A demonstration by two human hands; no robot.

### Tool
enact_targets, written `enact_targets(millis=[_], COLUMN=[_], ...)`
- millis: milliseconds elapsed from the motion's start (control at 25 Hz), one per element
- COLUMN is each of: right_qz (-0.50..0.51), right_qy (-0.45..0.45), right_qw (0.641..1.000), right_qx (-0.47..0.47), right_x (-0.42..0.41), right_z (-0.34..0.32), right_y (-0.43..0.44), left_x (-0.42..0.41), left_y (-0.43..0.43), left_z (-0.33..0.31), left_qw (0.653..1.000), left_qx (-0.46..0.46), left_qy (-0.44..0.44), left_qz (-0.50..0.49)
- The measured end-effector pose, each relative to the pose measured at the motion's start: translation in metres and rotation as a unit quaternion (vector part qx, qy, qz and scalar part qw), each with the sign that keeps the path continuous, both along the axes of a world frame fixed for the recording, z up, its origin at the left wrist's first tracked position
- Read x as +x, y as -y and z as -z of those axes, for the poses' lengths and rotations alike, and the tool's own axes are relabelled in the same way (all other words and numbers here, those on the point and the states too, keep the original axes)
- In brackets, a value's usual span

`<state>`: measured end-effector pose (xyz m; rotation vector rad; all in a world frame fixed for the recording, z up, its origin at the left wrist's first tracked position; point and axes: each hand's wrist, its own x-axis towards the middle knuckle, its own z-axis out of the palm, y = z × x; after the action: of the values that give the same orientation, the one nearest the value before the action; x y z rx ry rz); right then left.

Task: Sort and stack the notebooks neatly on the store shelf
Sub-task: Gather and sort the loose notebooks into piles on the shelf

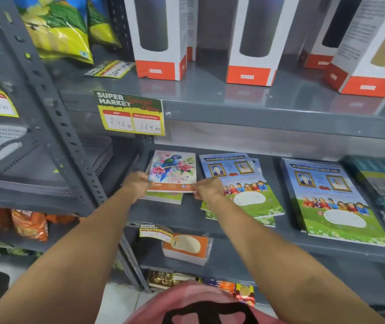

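- While both hands pinched it, the parrot notebook (pixel 174 170) sat atop a small pile on the shelf (pixel 210 220).
- Left hand (pixel 137 182) gripped its left edge, right hand (pixel 206 189) its near right corner.
- Blue-green notebooks (pixel 245 185) lay just right.

a price tag (pixel 130 113) on the upper shelf edge reads "super market", with handwritten "246" and "164". the parrot notebook (pixel 174 170) says "spring". white-and-red boxes (pixel 160 38) above carry "1000ml". a smaller tag (pixel 155 231) below also reads "super market"; its prices are unreadable.
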<state>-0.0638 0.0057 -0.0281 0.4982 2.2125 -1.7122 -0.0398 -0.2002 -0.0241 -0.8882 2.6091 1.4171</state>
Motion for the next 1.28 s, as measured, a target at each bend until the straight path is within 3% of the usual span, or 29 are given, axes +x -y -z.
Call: enact_targets(millis=[120, 280, 400, 520, 760, 840, 1000, 1120, 1200, 1280], right_qz=[-0.052, -0.045, -0.045, -0.026, 0.015, 0.015, -0.051, -0.074, -0.054, -0.029], right_qy=[0.020, 0.036, 0.034, 0.022, -0.063, -0.039, 0.015, 0.008, 0.025, 0.044], right_qw=[0.996, 0.992, 0.993, 0.996, 0.937, 0.915, 0.908, 0.906, 0.921, 0.940], right_qx=[0.072, 0.114, 0.102, 0.077, 0.343, 0.400, 0.415, 0.417, 0.386, 0.336], right_x=[0.008, 0.011, 0.010, 0.008, -0.013, -0.015, -0.012, -0.009, -0.010, -0.013], right_z=[0.020, 0.031, 0.031, 0.020, 0.005, 0.013, 0.027, 0.032, 0.031, 0.028], right_y=[0.020, 0.025, 0.024, 0.007, -0.109, -0.146, -0.183, -0.192, -0.199, -0.205], left_x=[0.017, 0.022, 0.019, 0.015, -0.001, -0.004, -0.003, -0.005, -0.008, -0.007], left_y=[0.015, 0.011, 0.004, -0.009, -0.079, -0.119, -0.174, -0.190, -0.191, -0.186], left_z=[0.010, 0.015, 0.007, 0.001, -0.002, 0.005, 0.019, 0.023, 0.023, 0.021], left_qw=[0.989, 0.986, 0.982, 0.980, 0.959, 0.960, 0.954, 0.978, 0.990, 0.979], left_qx=[-0.123, -0.140, -0.156, -0.189, -0.270, -0.230, -0.159, -0.079, 0.043, 0.180], left_qy=[0.067, 0.078, 0.100, 0.066, -0.008, -0.015, 0.053, 0.078, 0.082, 0.080], left_qz=[0.046, 0.046, 0.043, 0.019, 0.086, 0.161, 0.250, 0.174, 0.111, 0.056])
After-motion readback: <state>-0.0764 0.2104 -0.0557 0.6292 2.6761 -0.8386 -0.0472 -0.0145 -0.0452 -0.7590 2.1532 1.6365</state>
